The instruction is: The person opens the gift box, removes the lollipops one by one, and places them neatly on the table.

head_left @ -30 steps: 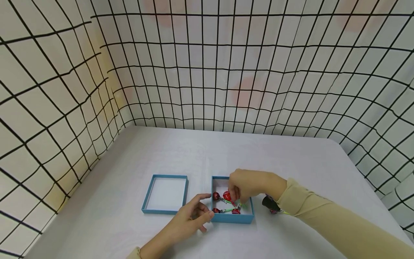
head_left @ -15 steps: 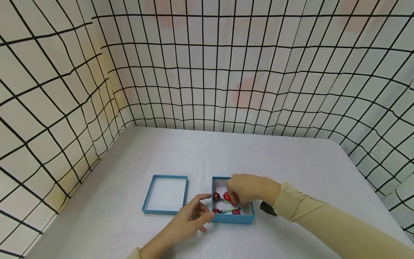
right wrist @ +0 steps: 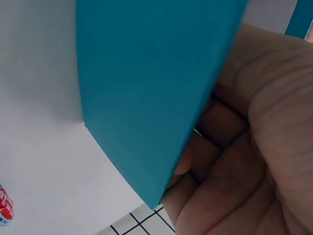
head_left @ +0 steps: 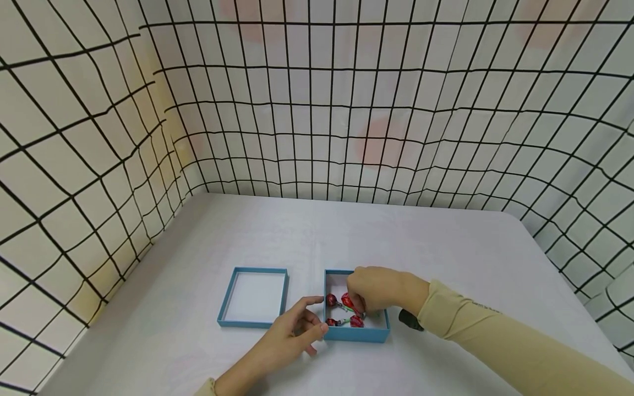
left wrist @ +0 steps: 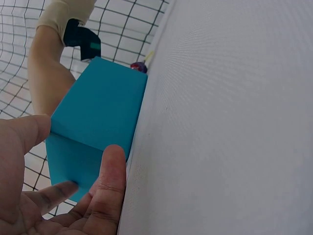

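A blue open-topped box [head_left: 356, 334] stands on the white table with several wrapped lollipops inside. Two of them, a dark red lollipop [head_left: 331, 300] and a brighter red lollipop [head_left: 346, 300], lie across its middle. My right hand [head_left: 375, 287] reaches down over the right wall, fingers curled, pinching a red lollipop [head_left: 356, 321] near its stick; the fingertips are mostly hidden. At the box's left side, my left hand [head_left: 292, 327] rests its spread fingers and thumb against the outer walls near a corner, as the blue box [left wrist: 100, 105] shows in the left wrist view.
A shallow blue lid [head_left: 252, 323] lies inner side up to the left of the box. Outside the box on the table is another lollipop [right wrist: 5, 205], seen in the right wrist view. Black netting [head_left: 317, 110] encloses the table's back and sides.
My right hand has lowered and shifted slightly left into the box. The front right lollipop has slid a little left. My left hand and the lid have stayed still.
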A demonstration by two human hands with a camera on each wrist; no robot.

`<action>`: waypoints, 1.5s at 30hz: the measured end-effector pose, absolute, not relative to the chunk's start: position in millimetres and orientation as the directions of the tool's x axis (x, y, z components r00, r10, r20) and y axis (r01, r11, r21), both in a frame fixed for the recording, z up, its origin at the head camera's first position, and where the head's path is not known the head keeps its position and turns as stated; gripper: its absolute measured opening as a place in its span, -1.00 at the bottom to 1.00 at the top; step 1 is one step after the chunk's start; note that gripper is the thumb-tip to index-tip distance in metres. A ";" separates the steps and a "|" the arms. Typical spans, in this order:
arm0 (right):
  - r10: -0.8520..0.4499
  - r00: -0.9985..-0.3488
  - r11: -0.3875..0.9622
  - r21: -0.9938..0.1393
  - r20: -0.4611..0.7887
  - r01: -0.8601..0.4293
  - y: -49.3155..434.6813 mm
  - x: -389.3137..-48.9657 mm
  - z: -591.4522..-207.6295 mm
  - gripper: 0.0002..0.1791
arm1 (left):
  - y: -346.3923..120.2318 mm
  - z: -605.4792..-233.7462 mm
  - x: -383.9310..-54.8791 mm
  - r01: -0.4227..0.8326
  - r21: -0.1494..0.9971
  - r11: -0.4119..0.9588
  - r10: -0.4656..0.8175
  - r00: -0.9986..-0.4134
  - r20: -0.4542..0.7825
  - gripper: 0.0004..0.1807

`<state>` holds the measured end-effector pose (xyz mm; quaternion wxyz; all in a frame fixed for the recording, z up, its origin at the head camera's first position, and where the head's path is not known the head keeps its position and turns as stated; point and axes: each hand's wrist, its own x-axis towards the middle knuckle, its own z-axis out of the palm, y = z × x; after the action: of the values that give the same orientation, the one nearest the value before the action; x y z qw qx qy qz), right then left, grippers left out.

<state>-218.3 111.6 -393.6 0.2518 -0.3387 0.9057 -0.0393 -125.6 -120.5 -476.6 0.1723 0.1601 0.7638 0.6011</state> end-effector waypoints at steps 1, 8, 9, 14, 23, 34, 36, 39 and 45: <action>-0.633 -0.644 0.768 -0.247 -0.429 -0.590 111.9 -218.7 -394.0 -0.78 | -120.6 -476.7 -125.7 0.037 0.973 0.226 0.452 -0.889 -0.071 -0.39; -0.627 -0.653 0.777 -0.272 -0.426 -0.568 112.8 -219.1 -396.1 -0.76 | -120.5 -477.1 -126.1 0.034 0.972 0.231 0.451 -0.889 -0.076 -0.38; -0.627 -0.653 0.777 -0.273 -0.425 -0.568 112.9 -219.2 -396.4 -0.76 | -120.6 -477.0 -126.1 0.036 0.973 0.230 0.452 -0.889 -0.074 -0.37; -0.633 -0.651 0.772 -0.281 -0.419 -0.570 113.6 -219.9 -397.3 -0.77 | -120.7 -475.9 -125.6 0.040 0.973 0.228 0.454 -0.888 -0.070 -0.37; -0.638 -0.647 0.768 -0.285 -0.418 -0.573 114.9 -216.4 -395.6 -0.77 | -120.4 -475.6 -125.6 0.054 0.973 0.223 0.458 -0.887 -0.055 -0.38; -0.662 -0.632 0.747 -0.287 -0.403 -0.600 117.1 -218.2 -398.2 -0.73 | -121.7 -477.2 -125.7 0.054 0.971 0.234 0.460 -0.886 -0.061 -0.38; -0.665 -0.628 0.744 -0.287 -0.403 -0.604 117.2 -218.4 -397.9 -0.73 | -121.7 -477.2 -125.8 0.054 0.971 0.232 0.461 -0.885 -0.061 -0.38; -0.659 -0.633 0.750 -0.294 -0.407 -0.592 117.2 -218.5 -396.9 -0.74 | -121.6 -477.1 -126.0 0.054 0.972 0.229 0.462 -0.885 -0.060 -0.38; -0.660 -0.640 0.751 -0.333 -0.393 -0.569 118.7 -218.4 -391.2 -0.77 | -121.4 -477.0 -125.9 0.057 0.971 0.233 0.462 -0.885 -0.059 -0.37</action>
<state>-218.4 118.7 -391.2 0.2521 -0.3410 0.9012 -0.0896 -125.9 -121.4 -477.0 0.1700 0.1689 0.7666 0.5957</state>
